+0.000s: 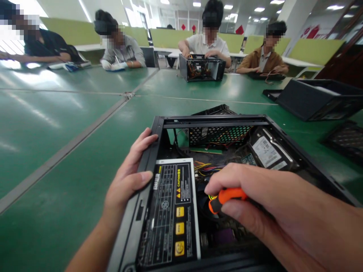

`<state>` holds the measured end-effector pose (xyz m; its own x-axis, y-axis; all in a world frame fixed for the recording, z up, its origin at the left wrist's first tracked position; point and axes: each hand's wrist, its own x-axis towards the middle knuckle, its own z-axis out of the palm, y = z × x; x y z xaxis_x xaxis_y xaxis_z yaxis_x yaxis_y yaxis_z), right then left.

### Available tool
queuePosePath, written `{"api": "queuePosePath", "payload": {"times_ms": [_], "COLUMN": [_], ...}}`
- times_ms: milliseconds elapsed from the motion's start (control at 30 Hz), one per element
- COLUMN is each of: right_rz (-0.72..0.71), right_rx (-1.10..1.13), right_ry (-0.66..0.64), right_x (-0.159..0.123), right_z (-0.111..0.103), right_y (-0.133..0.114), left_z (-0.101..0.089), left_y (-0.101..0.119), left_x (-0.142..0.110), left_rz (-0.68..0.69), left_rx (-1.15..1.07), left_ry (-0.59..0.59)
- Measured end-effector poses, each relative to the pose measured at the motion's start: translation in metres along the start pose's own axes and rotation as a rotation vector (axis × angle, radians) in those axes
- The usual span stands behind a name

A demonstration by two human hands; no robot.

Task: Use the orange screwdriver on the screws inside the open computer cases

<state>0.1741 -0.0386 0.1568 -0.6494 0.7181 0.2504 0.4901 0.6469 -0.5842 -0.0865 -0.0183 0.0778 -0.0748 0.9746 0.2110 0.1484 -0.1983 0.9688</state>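
My left hand (123,185) grips the left rim of an open black metal computer case (215,124), lying on the near side of the green tabletop (70,158). My right hand (269,196) is above its interior, fingers clamped round an orange-and-black tool handle (232,193) (the tip is hidden). Inside the case — along its left edge — sits a boxy power supply with a black-and-yellow label (170,226); thin multicoloured cables (202,166) lie beside it, and a silver-labelled metal drive (266,151) fills the far right corner. At the tabletop's far edge, a co-worker handles another open black case (202,70) containing cables.
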Motion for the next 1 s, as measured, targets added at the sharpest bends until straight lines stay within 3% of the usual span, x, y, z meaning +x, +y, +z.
{"api": "queuePosePath", "payload": {"times_ms": [100,467,733,1000], "right_rz": [-0.038,-0.043,-0.075,-0.120], "right_rx": [0.012,0.011,-0.003,-0.095], "right_ry": [-0.067,-0.118,-0.249,-0.130], "right_x": [0.004,0.006,0.003,0.004], "right_z": [0.003,0.000,-0.014,0.005], "right_y": [0.003,0.002,0.000,0.008], "left_z": [-0.003,-0.008,-0.007,-0.016], "left_y": [-0.002,-0.011,-0.010,-0.017], "left_x": [0.001,0.006,0.004,0.010], "left_rz": [-0.024,0.000,0.011,0.043], "left_rx": [-0.077,-0.084,-0.068,-0.013], "left_ry": [-0.036,-0.050,-0.042,-0.088]}}
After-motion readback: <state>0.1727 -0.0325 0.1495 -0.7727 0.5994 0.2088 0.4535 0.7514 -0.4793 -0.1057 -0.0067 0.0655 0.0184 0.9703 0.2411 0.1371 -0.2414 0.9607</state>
